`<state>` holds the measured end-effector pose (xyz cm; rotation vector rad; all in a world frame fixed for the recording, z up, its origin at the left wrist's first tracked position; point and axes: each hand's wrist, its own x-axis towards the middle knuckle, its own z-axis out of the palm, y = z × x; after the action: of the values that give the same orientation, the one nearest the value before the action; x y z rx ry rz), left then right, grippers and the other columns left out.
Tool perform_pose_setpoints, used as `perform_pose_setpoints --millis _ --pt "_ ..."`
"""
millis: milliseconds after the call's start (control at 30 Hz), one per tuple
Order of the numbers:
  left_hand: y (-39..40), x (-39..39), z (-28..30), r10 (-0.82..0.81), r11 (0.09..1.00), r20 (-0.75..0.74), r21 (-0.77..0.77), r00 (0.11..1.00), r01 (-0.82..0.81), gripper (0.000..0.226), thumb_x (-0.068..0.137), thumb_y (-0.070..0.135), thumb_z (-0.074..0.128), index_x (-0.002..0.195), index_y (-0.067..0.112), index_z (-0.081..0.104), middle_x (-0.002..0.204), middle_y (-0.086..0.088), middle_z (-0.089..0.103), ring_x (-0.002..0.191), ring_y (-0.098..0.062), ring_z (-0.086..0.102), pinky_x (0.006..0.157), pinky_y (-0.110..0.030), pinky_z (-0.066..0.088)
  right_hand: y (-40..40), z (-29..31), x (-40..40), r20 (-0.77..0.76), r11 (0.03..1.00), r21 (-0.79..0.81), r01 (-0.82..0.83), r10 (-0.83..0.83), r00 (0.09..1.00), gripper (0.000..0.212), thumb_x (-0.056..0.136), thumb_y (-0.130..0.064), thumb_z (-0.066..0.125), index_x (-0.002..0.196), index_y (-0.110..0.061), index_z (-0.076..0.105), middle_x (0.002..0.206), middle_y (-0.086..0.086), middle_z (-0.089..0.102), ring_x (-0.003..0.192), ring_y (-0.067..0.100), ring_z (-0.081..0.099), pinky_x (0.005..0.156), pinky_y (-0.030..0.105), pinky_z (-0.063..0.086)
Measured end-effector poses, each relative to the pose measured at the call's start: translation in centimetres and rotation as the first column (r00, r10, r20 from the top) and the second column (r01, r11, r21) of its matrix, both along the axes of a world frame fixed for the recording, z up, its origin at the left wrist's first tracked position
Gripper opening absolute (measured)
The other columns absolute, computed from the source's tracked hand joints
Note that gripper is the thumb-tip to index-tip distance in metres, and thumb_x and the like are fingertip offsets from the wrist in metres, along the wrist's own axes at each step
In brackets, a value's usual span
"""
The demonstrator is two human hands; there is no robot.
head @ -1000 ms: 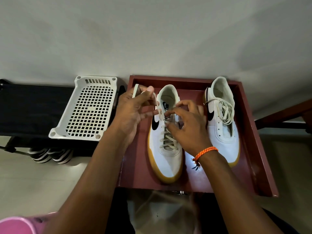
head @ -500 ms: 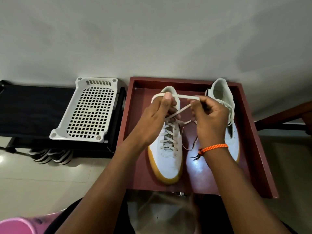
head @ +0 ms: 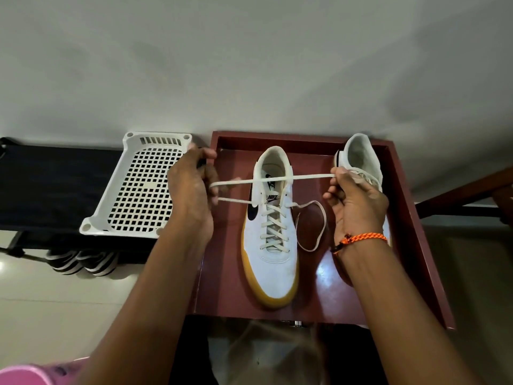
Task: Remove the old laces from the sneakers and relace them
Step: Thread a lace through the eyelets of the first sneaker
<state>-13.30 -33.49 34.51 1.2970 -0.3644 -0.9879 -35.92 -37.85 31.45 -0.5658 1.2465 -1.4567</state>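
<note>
Both hands have moved apart since a moment ago, and the left hand (head: 191, 190) and right hand (head: 355, 201) each pinch the flat cream lace (head: 277, 179), pulled tight across the shoe's far end. Two white sneakers sit in one dark red wooden tray (head: 410, 218): the laced sneaker (head: 273, 262) with a yellow rubber sole in the middle, the second sneaker (head: 363, 159) at the far right. One white plastic grid basket (head: 138, 190) lies to the left.

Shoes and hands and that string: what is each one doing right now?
Left sneaker: laced, flat in the tray.
Lace: untied, stretched sideways between both hands.
Left hand: grips one lace end.
Right hand: pinches the other end.
Right sneaker: partly hidden, laces loose.
Red tray: holds both sneakers.
White basket: empty.
</note>
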Motion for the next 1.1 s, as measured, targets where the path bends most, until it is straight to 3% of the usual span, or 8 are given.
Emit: perform_pose_setpoints --millis 133,200,333,433,533,767,1000,1100 --pt "0.0 0.1 -0.7 0.127 0.964 0.109 0.220 0.986 -0.149 0.026 0.101 0.012 0.053 0.080 0.011 0.067 0.057 0.004 0.038 0.040 -0.013 0.040 0.060 -0.047 0.064 0.0 0.0 0.1 -0.007 1.000 -0.010 0.008 -0.008 1.000 0.007 0.095 -0.004 0.074 0.088 -0.003 0.077 0.068 0.002 0.066 0.062 0.011 0.060 0.056 0.022 0.053" --pt "0.2 -0.1 -1.2 0.057 0.935 0.396 0.301 0.916 -0.189 0.023 0.096 0.016 0.052 0.083 0.015 0.071 0.070 0.010 0.057 0.054 -0.021 0.062 0.075 -0.050 0.065 0.0 0.1 0.3 -0.006 0.999 -0.033 -0.036 0.035 0.999 0.007 0.096 -0.004 0.072 0.091 0.000 0.076 0.070 0.003 0.066 0.063 0.012 0.060 0.056 0.022 0.053" --pt "0.5 -1.8 -1.2 -0.088 0.987 0.908 0.134 0.410 -0.086 0.018 0.098 0.018 0.056 0.099 0.018 0.074 0.083 0.007 0.069 0.077 -0.015 0.063 0.075 -0.035 0.050 0.9 0.8 1.8 -0.027 0.947 -0.072 -0.314 0.313 0.950 0.008 0.097 -0.002 0.069 0.096 0.004 0.075 0.073 0.009 0.066 0.060 0.015 0.060 0.057 0.024 0.054" --pt "0.3 -3.8 -0.7 -0.175 0.933 0.796 -0.055 0.580 0.357 0.025 0.109 0.010 0.052 0.119 0.014 0.074 0.108 0.003 0.075 0.103 -0.015 0.071 0.088 -0.029 0.056 1.7 0.7 3.0 -0.201 0.849 -0.122 -0.514 0.486 0.851 0.012 0.099 -0.001 0.066 0.098 -0.004 0.078 0.076 0.011 0.070 0.065 0.020 0.063 0.062 0.028 0.058" --pt "0.4 -5.1 -1.2 -0.360 0.847 0.672 -0.055 0.647 0.528 0.029 0.113 0.009 0.046 0.129 0.012 0.071 0.112 -0.004 0.075 0.100 -0.014 0.073 0.079 -0.025 0.060 2.0 0.2 3.6 -0.409 0.772 -0.154 -0.616 0.518 0.751 0.021 0.102 0.000 0.063 0.105 -0.013 0.080 0.092 0.015 0.079 0.081 0.029 0.076 0.076 0.042 0.065" --pt "-0.4 -4.0 -3.0 -0.458 0.857 0.685 0.169 0.567 0.487 0.016 0.103 0.017 0.069 0.099 0.018 0.084 0.085 0.011 0.079 0.069 0.004 0.068 0.065 -0.018 0.050 1.5 -0.4 2.3 -0.648 0.856 -0.182 -0.483 0.265 0.714 0.009 0.089 -0.008 0.079 0.094 -0.015 0.082 0.084 -0.003 0.079 0.077 0.018 0.077 0.076 0.049 0.065" --pt "-0.7 -4.4 -2.9 -0.401 0.907 0.662 0.190 0.633 0.375 0.004 0.093 0.028 0.082 0.092 0.029 0.086 0.085 0.015 0.079 0.070 0.001 0.070 0.065 -0.030 0.055 1.4 -0.3 2.1 -0.643 0.916 -0.166 -0.364 0.180 0.745 0.011 0.087 -0.002 0.077 0.088 -0.013 0.081 0.075 -0.001 0.077 0.067 0.020 0.075 0.069 0.045 0.065" --pt "-0.5 -4.4 -2.8 -0.383 0.922 0.759 0.274 0.527 0.275 0.003 0.093 0.036 0.082 0.093 0.036 0.084 0.090 0.016 0.073 0.084 -0.007 0.070 0.070 -0.033 0.057 1.4 -0.6 2.1 -0.630 0.929 -0.129 -0.347 0.193 0.752 0.015 0.088 -0.003 0.074 0.085 -0.017 0.079 0.075 0.001 0.076 0.069 0.024 0.075 0.067 0.047 0.065"
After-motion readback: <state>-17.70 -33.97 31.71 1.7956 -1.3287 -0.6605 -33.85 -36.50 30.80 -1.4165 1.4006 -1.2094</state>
